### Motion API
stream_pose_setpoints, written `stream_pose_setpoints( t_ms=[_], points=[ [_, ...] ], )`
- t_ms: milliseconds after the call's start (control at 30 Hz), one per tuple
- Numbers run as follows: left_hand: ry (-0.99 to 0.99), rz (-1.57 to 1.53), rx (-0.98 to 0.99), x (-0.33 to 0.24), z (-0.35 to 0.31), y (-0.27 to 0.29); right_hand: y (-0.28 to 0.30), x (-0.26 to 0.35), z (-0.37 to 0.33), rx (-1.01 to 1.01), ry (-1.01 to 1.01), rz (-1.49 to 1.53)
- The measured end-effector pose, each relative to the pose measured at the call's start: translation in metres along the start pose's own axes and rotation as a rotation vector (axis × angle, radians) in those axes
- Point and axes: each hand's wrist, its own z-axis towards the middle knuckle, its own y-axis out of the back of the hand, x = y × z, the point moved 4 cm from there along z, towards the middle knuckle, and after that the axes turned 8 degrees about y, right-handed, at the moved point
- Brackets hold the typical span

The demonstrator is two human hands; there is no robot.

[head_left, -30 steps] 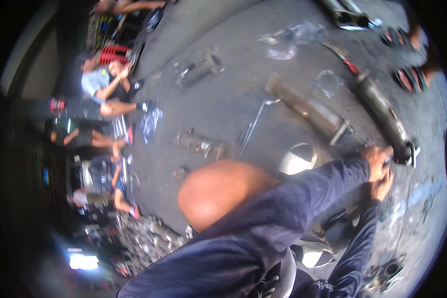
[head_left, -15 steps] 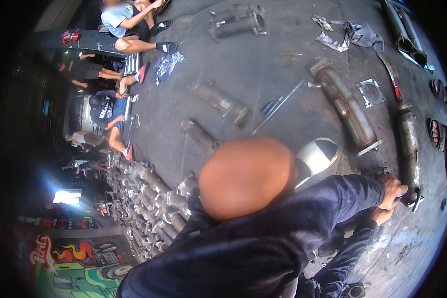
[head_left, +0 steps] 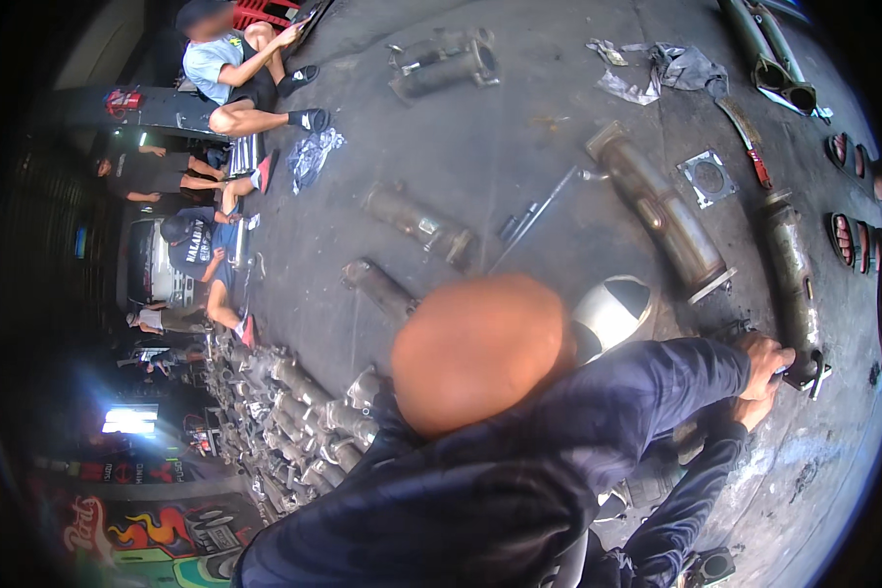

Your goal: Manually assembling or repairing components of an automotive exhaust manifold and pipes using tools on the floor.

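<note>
At the right, my left hand (head_left: 762, 363) and my right hand (head_left: 755, 408) are close together, the right just below the left, at the near end of a worn metal exhaust pipe (head_left: 790, 257) lying on the floor. Both sets of fingers are closed. A bit of blue shows by the left fingers, but what the hands grip is mostly hidden. A small metal lever-like piece (head_left: 817, 376) sticks out at the pipe's near end, beside my left hand. My dark left sleeve (head_left: 671, 382) crosses the view; the right sleeve (head_left: 696, 485) comes from below.
A larger exhaust pipe (head_left: 662, 220) lies left of the pipe at my hands. Near it are a square flange plate (head_left: 693, 169), a red-handled blade (head_left: 759, 169) and a long bar (head_left: 537, 216). Many metal parts (head_left: 299, 412) are heaped left; other people, one sitting (head_left: 220, 64), are beyond.
My view has shifted slightly, so the floor parts and the people sit differently in the picture. Both hands stay together at the pipe's near end.
</note>
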Motion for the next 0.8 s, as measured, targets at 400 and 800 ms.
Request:
stream_pose_setpoints(
  t_ms=[400,800],
  points=[
    [-0.038,-0.019,-0.034,-0.003,0.000,0.003,-0.003,0.003,0.007,0.262,0.108,-0.265],
    [-0.027,-0.021,-0.026,-0.003,0.000,-0.003,-0.004,0.001,0.000,0.164,0.240,-0.274]
  ],
)
